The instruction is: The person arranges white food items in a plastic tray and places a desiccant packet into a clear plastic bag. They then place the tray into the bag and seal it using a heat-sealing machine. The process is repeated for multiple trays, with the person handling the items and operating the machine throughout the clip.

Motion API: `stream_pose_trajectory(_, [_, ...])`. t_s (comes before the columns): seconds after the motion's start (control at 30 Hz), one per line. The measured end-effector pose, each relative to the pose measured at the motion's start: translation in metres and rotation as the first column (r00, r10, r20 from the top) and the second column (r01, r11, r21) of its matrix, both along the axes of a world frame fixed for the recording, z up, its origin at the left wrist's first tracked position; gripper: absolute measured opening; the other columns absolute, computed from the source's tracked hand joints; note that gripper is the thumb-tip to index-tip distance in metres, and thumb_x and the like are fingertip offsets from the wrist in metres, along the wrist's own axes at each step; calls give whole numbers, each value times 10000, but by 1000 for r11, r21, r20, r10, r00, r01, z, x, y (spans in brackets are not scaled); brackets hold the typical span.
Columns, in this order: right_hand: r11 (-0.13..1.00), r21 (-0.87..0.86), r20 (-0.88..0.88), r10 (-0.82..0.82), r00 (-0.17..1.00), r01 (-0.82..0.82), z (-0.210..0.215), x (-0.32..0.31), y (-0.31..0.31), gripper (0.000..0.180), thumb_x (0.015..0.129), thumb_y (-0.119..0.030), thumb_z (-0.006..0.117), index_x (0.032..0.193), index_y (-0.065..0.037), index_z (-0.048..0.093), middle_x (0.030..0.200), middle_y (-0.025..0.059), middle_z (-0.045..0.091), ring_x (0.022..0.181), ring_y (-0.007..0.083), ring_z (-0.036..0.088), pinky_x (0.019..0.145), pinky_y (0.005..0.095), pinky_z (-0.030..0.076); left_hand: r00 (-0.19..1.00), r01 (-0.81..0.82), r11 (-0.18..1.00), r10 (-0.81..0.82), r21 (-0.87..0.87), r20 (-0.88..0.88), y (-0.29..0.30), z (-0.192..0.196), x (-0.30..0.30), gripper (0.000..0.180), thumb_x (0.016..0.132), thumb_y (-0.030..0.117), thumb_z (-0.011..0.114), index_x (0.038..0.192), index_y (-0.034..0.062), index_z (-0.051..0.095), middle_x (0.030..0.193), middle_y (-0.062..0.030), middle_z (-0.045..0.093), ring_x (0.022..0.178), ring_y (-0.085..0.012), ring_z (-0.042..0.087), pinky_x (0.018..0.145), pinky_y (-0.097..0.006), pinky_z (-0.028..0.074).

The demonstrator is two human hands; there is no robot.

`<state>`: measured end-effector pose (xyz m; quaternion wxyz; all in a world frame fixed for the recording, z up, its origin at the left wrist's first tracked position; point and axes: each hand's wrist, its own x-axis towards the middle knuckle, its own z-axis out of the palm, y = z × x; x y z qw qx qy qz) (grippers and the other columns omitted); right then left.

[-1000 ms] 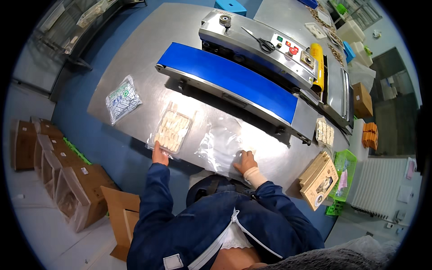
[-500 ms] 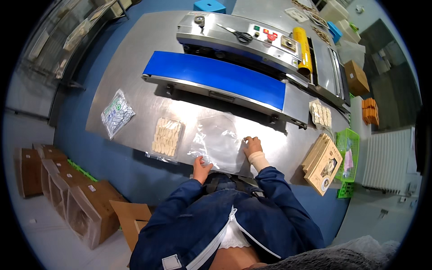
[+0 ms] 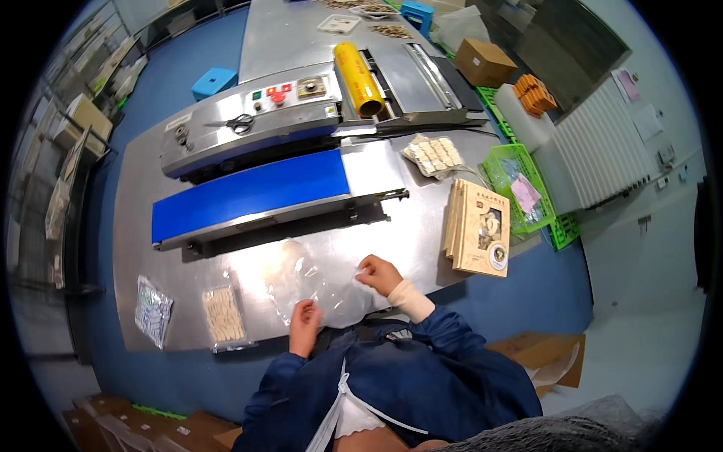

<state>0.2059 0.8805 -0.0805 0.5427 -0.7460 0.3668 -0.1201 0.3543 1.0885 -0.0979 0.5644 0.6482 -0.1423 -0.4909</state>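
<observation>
Bare steel table lies open ahead of both hands, bounded by the blue conveyor and flat boxes.

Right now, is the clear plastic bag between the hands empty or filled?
Empty, it seems: the clear plastic bag lies flat, bare steel table showing through it.

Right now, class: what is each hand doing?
Left hand: closed, pinching the clear plastic bag at its near edge.
Right hand: closed, pinching the same bag's right edge.
</observation>
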Motion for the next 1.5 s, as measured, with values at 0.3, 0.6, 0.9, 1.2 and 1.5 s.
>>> stream_pose_trajectory(0.3, [975, -210, 14, 77, 997, -73, 98, -4, -4, 330, 786, -326, 586, 972, -88, 454, 593, 81, 553, 548, 264, 567, 511, 343, 433, 981, 156, 932, -184, -326, -56, -101, 99, -64, 504, 759, -59, 561, 1173, 36, 290, 1006, -73, 459, 899, -126, 506, 761, -251, 464])
stream_pose_trajectory(0.6, [954, 33, 190, 287, 939, -299, 114, -56, -47, 394, 771, -278, 607, 1059, -81, 424, 581, 77, 504, 536, 230, 534, 512, 324, 407, 911, 377, 899, -404, -225, -88, -137, 93, -72, 267, 784, -63, 506, 1016, 33, 415, 866, -51, 540, 794, -124, 561, 713, -241, 473])
stream_pose_trajectory(0.9, [922, -303, -47, 237, 970, -240, 114, -83, -66, 392, 766, -240, 579, 1093, -98, 415, 664, 142, 589, 635, 349, 578, 575, 415, 449, 522, 456, 881, -377, 123, 765, -175, 120, -98, 399, 729, -45, 544, 1107, 34, 448, 766, -80, 540, 670, -197, 537, 630, -291, 453])
stream_pose_trajectory(1.2, [787, 608, 376, -396, 838, 99, 5, -58, -205, 276, 845, -141, 523, 1079, 0, 487, 820, 92, 585, 635, 141, 562, 560, 251, 475, 917, 108, 985, -45, -136, 396, -160, 125, -84, 277, 860, 35, 463, 1134, 20, 496, 830, -64, 550, 707, -132, 552, 640, -243, 464])
stream_pose_trajectory(1.5, [174, 750, -213, -850, 482, 638, -124, -33, -325, 228, 772, -203, 588, 852, 7, 545, 779, 147, 583, 649, 246, 592, 517, 349, 524, 923, -357, 895, 382, -268, 47, -107, 152, -60, 228, 849, 18, 445, 1075, 13, 473, 948, -116, 546, 826, -243, 592, 735, -338, 495])
